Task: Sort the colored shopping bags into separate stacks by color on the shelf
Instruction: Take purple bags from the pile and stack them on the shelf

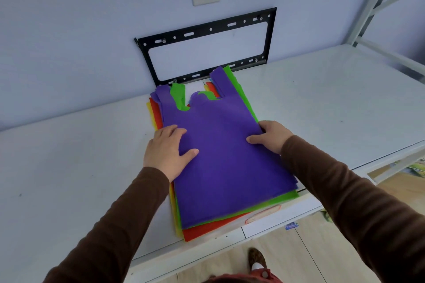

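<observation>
White shelf (pixel 333 103) bearing one mixed stack of flat bags — purple bag (pixel 227 156) topmost, green bag (pixel 243 96), red bag (pixel 207 228) and yellow edges beneath. Left hand (pixel 166 151) flat on purple's left edge, fingers spread. Right hand (pixel 271 136) pinching its right edge — thumb above, fingers tucked beneath.
</observation>
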Motion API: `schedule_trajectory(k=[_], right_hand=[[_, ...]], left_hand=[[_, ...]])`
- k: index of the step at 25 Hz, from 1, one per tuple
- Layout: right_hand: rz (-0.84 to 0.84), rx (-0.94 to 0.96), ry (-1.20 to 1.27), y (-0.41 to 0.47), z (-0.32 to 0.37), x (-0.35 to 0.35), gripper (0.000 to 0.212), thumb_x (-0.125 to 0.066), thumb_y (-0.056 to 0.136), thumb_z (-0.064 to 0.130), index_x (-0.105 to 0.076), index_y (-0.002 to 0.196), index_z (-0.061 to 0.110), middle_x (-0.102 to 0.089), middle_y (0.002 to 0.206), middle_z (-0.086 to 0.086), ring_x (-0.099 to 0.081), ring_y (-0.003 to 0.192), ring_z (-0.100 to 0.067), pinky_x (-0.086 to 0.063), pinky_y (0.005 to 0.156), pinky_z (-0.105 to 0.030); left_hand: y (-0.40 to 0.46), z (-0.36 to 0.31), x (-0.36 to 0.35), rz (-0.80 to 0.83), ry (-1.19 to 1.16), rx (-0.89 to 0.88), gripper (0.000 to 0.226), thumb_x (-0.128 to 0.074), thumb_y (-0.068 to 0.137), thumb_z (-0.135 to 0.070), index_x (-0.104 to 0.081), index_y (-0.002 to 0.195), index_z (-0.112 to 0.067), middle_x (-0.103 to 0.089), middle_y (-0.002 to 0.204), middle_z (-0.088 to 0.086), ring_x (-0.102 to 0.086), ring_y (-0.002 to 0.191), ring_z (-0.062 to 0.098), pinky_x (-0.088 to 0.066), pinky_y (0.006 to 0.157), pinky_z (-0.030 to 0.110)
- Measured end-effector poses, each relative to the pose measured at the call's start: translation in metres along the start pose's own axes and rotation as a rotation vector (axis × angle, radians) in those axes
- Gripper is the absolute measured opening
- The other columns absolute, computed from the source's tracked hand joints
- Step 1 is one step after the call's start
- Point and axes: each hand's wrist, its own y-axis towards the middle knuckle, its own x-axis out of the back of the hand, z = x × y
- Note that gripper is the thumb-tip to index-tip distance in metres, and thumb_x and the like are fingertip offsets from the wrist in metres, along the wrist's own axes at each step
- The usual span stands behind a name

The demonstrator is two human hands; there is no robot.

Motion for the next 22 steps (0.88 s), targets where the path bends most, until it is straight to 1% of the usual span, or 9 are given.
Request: schedule_trajectory(k=[2, 4, 8, 10, 12, 14, 17, 20, 22], right_hand=[[-0.010, 0.002, 0.095, -0.006, 0.000, 0.009, 0.020, -0.069, 0.079, 0.020, -0.068, 0.099, 0.016, -0.073, 0.100, -0.011, -0.070, 0.086, -0.030, -0.057, 0.085, -0.044], [-0.020, -0.021, 0.196, -0.012, -0.001, 0.019, 0.020, -0.062, 0.081, 0.011, -0.069, 0.100, 0.012, -0.074, 0.099, -0.015, -0.070, 0.087, -0.035, -0.058, 0.084, -0.046], [-0.026, -0.068, 0.296, -0.021, -0.006, 0.032, 0.025, -0.056, 0.079, 0.007, -0.068, 0.101, 0.008, -0.073, 0.098, -0.019, -0.069, 0.091, -0.043, -0.057, 0.084, -0.053], [-0.015, -0.073, 0.312, -0.022, -0.009, 0.033, 0.026, -0.057, 0.079, 0.006, -0.068, 0.101, 0.009, -0.073, 0.098, -0.019, -0.069, 0.091, -0.044, -0.057, 0.084, -0.054], [0.006, -0.069, 0.316, -0.022, -0.009, 0.034, 0.028, -0.057, 0.080, 0.005, -0.068, 0.103, 0.014, -0.073, 0.099, -0.016, -0.070, 0.091, -0.041, -0.057, 0.085, -0.052], [0.012, -0.051, 0.288, -0.020, -0.011, 0.035, 0.031, -0.059, 0.081, 0.004, -0.065, 0.109, 0.014, -0.072, 0.104, -0.015, -0.070, 0.091, -0.038, -0.057, 0.086, -0.051], [-0.013, 0.004, 0.155, -0.020, -0.016, 0.035, 0.050, -0.067, 0.084, 0.010, -0.048, 0.130, 0.018, -0.065, 0.119, -0.010, -0.067, 0.096, -0.030, -0.055, 0.090, -0.045], [-0.047, 0.149, 0.085, -0.029, -0.023, 0.033, 0.090, -0.068, 0.087, 0.011, -0.011, 0.153, 0.035, -0.041, 0.141, 0.012, -0.050, 0.117, -0.013, -0.041, 0.102, -0.031], [-0.049, 0.224, 0.040, -0.035, -0.034, 0.034, 0.092, -0.067, 0.088, 0.013, -0.010, 0.152, 0.044, -0.032, 0.148, 0.016, -0.038, 0.128, -0.008, -0.030, 0.111, -0.028]], left_hand=[[0.001, 0.009, 0.003, -0.046, -0.084, 0.060, 0.070, -0.062, 0.083, -0.056, -0.042, 0.141, -0.022, -0.043, 0.145, 0.005, -0.038, 0.132, 0.028, -0.037, 0.108, 0.042], [0.003, 0.013, 0.006, -0.056, -0.151, 0.115, 0.075, -0.067, 0.081, -0.053, -0.040, 0.142, -0.020, -0.047, 0.139, 0.009, -0.041, 0.126, 0.031, -0.038, 0.105, 0.043], [0.007, -0.001, 0.008, -0.051, -0.300, 0.126, 0.076, -0.075, 0.079, -0.042, -0.038, 0.142, -0.018, -0.057, 0.124, 0.009, -0.048, 0.117, 0.030, -0.042, 0.101, 0.044], [0.016, -0.011, 0.007, 0.020, -0.398, 0.138, 0.077, -0.076, 0.080, -0.035, -0.035, 0.143, -0.018, -0.057, 0.124, 0.007, -0.055, 0.116, 0.028, -0.046, 0.099, 0.043], [0.032, -0.019, 0.006, 0.153, -0.495, 0.185, 0.083, -0.078, 0.079, -0.034, -0.030, 0.145, -0.020, -0.054, 0.130, 0.005, -0.057, 0.117, 0.026, -0.047, 0.101, 0.043], [0.053, -0.026, 0.005, 0.212, -0.569, 0.231, 0.091, -0.081, 0.073, -0.033, -0.028, 0.146, -0.021, -0.050, 0.140, 0.005, -0.054, 0.122, 0.027, -0.046, 0.104, 0.043], [0.080, -0.033, 0.003, 0.184, -0.563, 0.311, 0.092, -0.082, 0.073, -0.017, -0.029, 0.148, -0.025, -0.042, 0.144, 0.013, -0.052, 0.122, 0.031, -0.047, 0.102, 0.041], [0.093, -0.033, 0.003, 0.271, -0.764, 0.292, 0.085, -0.077, 0.078, -0.003, -0.033, 0.146, -0.026, -0.052, 0.134, 0.010, -0.059, 0.110, 0.030, -0.053, 0.092, 0.041], [0.093, -0.033, 0.002, 0.378, -0.791, 0.190, 0.070, -0.070, 0.085, -0.001, -0.041, 0.145, -0.023, -0.051, 0.133, 0.002, -0.060, 0.108, 0.026, -0.054, 0.089, 0.037]])
